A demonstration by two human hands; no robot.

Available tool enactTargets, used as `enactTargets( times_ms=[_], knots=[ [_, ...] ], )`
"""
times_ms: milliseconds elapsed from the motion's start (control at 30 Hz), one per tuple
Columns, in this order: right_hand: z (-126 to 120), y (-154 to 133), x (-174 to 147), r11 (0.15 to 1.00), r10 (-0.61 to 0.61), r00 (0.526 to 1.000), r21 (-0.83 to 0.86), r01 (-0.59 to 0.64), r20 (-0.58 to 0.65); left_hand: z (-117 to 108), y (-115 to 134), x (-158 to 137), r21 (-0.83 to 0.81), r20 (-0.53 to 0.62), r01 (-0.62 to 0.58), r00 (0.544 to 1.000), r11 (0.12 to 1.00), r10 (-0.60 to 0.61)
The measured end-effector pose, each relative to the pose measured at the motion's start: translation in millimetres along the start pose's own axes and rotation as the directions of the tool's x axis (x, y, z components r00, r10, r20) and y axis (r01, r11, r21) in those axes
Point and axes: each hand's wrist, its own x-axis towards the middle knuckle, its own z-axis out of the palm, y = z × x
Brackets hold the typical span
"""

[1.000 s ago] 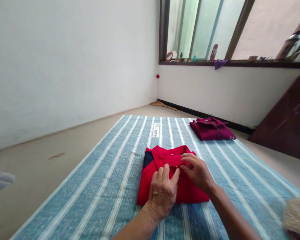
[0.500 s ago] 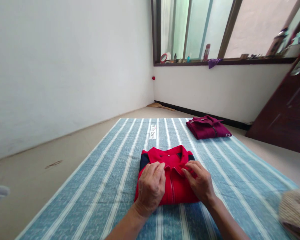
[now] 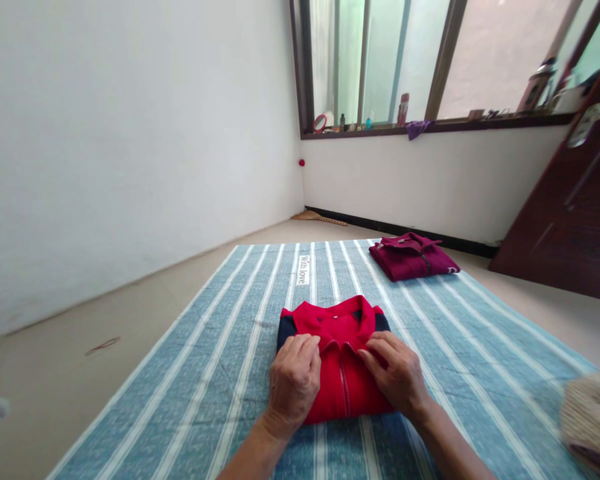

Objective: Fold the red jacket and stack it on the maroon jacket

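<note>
A folded red jacket (image 3: 347, 390) with dark navy shoulder patches and a front zip lies right in front of me, its collar at the far end. My left hand (image 3: 295, 377) rests on its left side, fingers curled and closed at the left collar flap. On the other side, my right hand (image 3: 394, 367) pinches the right collar flap between thumb and fingers. The zip's top, between the two hands, is partly undone. Both sets of fingertips are partly hidden against the red cloth.
Beneath the jacket spreads a blue-and-white striped cloth (image 3: 240, 320) with a "With love" label. A folded maroon garment (image 3: 414, 257) lies at its far right. A beige knitted item (image 3: 591, 417) sits at the right edge. A dark red door (image 3: 565, 220) stands on the right, below a cluttered windowsill (image 3: 380, 131).
The view has turned slightly, so the room is shifted a little. Both hands stay at the collar; the right fingers have drawn slightly closer to the flap.
</note>
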Motion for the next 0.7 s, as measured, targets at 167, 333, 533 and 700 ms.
enactTargets(
  times_ms=[167,333,533,700],
  knots=[
    [-5,5,1,0.999,0.045,0.997,-0.002,-0.045,-0.063,-4,-22,3,-0.031,-0.061,0.094,0.994,0.995,-0.095],
    [-2,24,-3,0.978,0.205,0.958,0.019,-0.206,-0.199,-9,-53,7,-0.016,-0.026,0.409,0.912,0.912,-0.409],
    [-3,42,-4,0.758,0.642,0.767,0.171,-0.63,-0.019,-12,-71,6,-0.055,0.298,0.805,0.578,0.591,-0.759],
    [-1,47,-5,0.606,0.74,0.653,0.259,-0.752,0.162,-12,-69,3,-0.125,0.425,0.833,0.535,0.539,-0.73]
  ],
)
